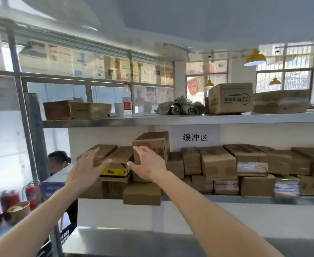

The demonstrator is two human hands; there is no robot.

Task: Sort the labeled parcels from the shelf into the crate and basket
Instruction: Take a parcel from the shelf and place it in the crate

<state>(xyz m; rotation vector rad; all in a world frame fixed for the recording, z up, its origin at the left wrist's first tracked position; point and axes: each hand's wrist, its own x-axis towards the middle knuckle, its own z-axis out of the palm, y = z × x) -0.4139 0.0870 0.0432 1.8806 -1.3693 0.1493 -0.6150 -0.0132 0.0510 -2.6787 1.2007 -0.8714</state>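
parcel (121,154) between both hands, left hand (86,168) fingers spread on it, right hand (146,165) fingers relaxed beside it

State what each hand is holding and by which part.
Left hand rests open on a flat brown parcel's top front edge; right hand touches the upright box. Neither gripped.

light: daylight is pouring in through the windows (284,75) — bright, washing out the left side | glare: sheen is lying on the shelf edge (189,119) | blur: hands and near parcels are smearing softly | distortion: wide-angle lens is bending the frame edges — forearms stretching
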